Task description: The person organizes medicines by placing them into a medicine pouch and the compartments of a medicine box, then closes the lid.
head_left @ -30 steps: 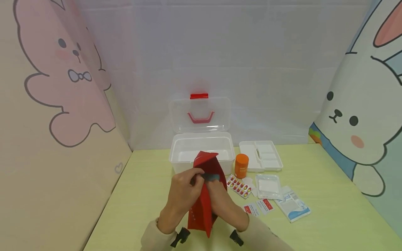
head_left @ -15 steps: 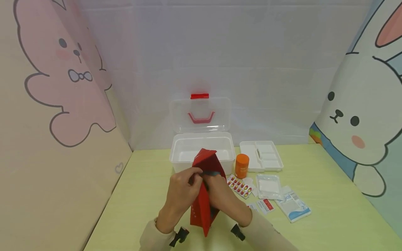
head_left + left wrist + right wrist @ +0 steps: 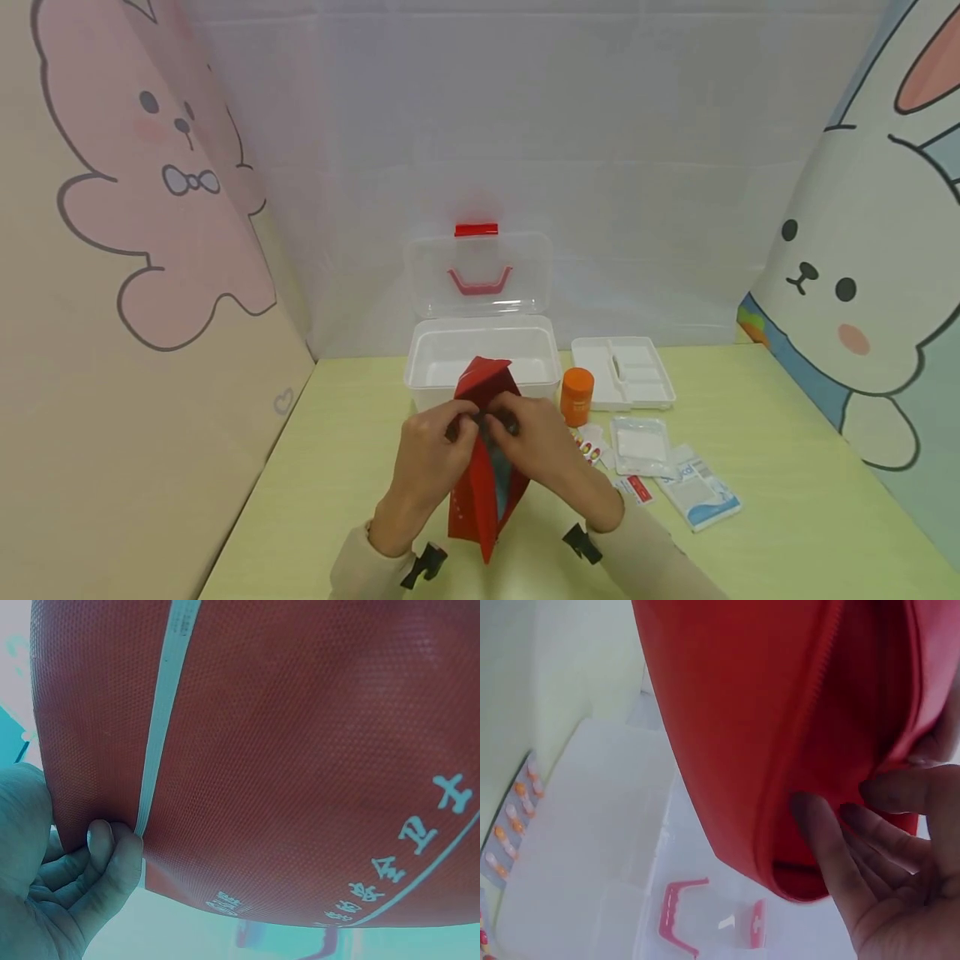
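Observation:
A red zippered pouch (image 3: 470, 500) is held upright over the near middle of the table. My left hand (image 3: 435, 450) pinches the edge of its opening; in the left wrist view, thumb and fingers grip the red fabric beside a pale strip. My right hand (image 3: 536, 437) is at the mouth of the pouch, near the left fingertips. Its fingers (image 3: 825, 840) are loosely bent and spread at the opening in the right wrist view, with nothing visible between them. A bluish-grey patch shows inside the pouch; what it is, I cannot tell.
Behind the pouch stands a white box (image 3: 422, 354) with its clear lid (image 3: 480, 258) raised. To the right are an orange bottle (image 3: 577, 397), a white divided tray (image 3: 652, 375), a capsule blister pack (image 3: 588, 448), a clear-wrapped pack (image 3: 642, 446), a small sachet (image 3: 634, 489) and a blue-white packet (image 3: 699, 489).
My right hand has come out of the pouch to its opening, close to the left fingertips. The pouch has shifted slightly left. My left hand keeps its grip.

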Tool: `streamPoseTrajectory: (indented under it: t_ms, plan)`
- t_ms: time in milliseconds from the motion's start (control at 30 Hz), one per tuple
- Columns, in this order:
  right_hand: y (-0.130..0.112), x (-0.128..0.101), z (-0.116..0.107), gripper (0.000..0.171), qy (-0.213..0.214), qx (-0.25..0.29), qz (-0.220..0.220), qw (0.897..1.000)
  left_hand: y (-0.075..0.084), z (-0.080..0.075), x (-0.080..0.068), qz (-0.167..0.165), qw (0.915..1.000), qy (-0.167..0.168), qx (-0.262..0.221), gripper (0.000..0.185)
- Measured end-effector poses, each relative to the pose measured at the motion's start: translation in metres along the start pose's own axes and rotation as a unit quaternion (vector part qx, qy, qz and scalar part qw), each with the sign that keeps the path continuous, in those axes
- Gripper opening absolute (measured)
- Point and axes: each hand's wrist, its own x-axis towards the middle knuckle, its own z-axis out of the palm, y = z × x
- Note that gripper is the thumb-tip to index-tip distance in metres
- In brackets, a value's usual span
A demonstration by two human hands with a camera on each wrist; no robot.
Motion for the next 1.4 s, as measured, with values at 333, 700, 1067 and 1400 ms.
streamPoseTrajectory:
  t_ms: [333,700,1067,1400]
  plan:
    - [0.014,0.004,-0.016,0.013,0.085,0.037,-0.042,0.995,-0.009,-0.007,-0.003,-0.023,0.9996,0.004,0.013,0.012]
    - [0.038,0.004,-0.016,0.029,0.031,-0.017,-0.013,0.999,-0.029,-0.020,-0.013,-0.048,0.9974,0.018,0.050,0.013]
    - [0.063,0.003,0.008,0.049,-0.128,-0.090,-0.020,0.987,-0.041,-0.030,-0.020,-0.071,0.9946,0.020,0.073,0.013]
    - [0.082,0.005,0.040,0.056,-0.221,-0.094,-0.010,0.971,-0.042,-0.031,-0.025,-0.084,0.9938,0.015,0.071,0.013]
